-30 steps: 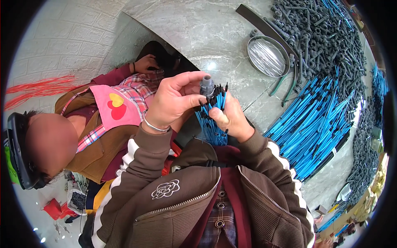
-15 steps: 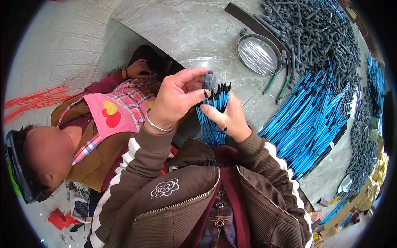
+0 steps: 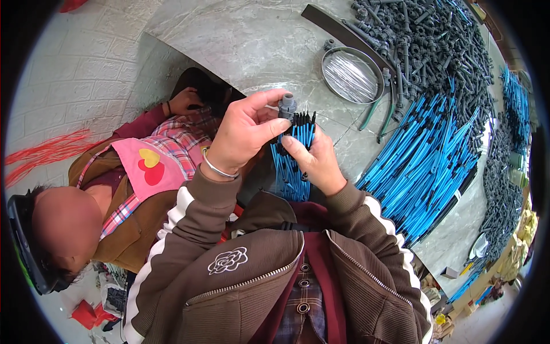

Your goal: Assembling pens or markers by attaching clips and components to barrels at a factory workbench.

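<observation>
My left hand [image 3: 238, 135] pinches a grey threaded plastic fitting [image 3: 288, 104] between thumb and fingers, its threaded end upward. Close beside it, my right hand [image 3: 322, 163] is wrapped round a bundle of thin blue tubes [image 3: 291, 180] with black tips. The tips point up just below and right of the fitting. My left thumb lies against the fitting's lower part, which is partly hidden. Whether the fitting touches the tips, I cannot tell. Both hands are above my lap, at the table's near edge.
On the grey marble-patterned table [image 3: 252, 46] stand a round metal tin [image 3: 350, 77] of thin silvery strips, green-handled pliers [image 3: 385, 119], a dark flat bar [image 3: 338, 30], a heap of grey fittings [image 3: 435, 51] and a pile of blue tubes [image 3: 421, 166]. A co-worker [image 3: 154, 166] sits close at left.
The view has shifted slightly, and the tabletop things sit a little further left. The black tip seen by my left thumb no longer shows there. Both hands keep their holds.
</observation>
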Tool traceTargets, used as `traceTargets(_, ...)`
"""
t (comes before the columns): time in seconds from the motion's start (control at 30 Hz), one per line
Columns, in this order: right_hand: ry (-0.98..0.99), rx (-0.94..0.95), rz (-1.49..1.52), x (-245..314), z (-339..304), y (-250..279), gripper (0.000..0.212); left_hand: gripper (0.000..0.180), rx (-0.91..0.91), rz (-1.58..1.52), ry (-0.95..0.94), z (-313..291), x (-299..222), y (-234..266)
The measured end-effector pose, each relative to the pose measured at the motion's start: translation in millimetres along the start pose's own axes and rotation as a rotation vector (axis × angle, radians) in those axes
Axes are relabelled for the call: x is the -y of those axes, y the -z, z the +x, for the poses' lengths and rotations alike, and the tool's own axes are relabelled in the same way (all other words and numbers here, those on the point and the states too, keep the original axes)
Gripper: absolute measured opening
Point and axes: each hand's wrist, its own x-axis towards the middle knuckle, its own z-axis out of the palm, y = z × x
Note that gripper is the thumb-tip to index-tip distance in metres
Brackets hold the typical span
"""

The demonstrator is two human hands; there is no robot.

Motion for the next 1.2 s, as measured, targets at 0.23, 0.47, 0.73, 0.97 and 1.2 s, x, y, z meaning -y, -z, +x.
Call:
traceTargets(0.23, -0.05, -0.03, 0.07, 0.0, 2.3, 3.7, 0.025, 0.045, 0.042, -0.002, -0.021, 12.4, -0.1, -6.1)
traceTargets(0.47, -0.077, -0.082, 0.159, -8.3, 2.8, 1.8, 0.019, 0.033, 0.128, -0.085, 0.006, 25.7, 2.4, -2.9)
traceTargets(0.73, -0.145, -0.15, 0.207, -16.0, 5.0, 2.2, 0.023, 0.023, 0.063, -0.021, 0.073, 37.1, -6.0, -9.3)
traceTargets(0.97, -0.13, -0.157, 0.177, -16.5, 8.3, -0.4, 0.022, 0.017, 0.07, 0.009, 0.089, 52.1, -11.7, -3.4)
traceTargets(1.2, -0.107, -0.121, 0.135, -20.3, 12.2, -1.5, 0.014, 0.023, -0.151, 0.101, -0.022, 103.9, 0.0, 16.0)
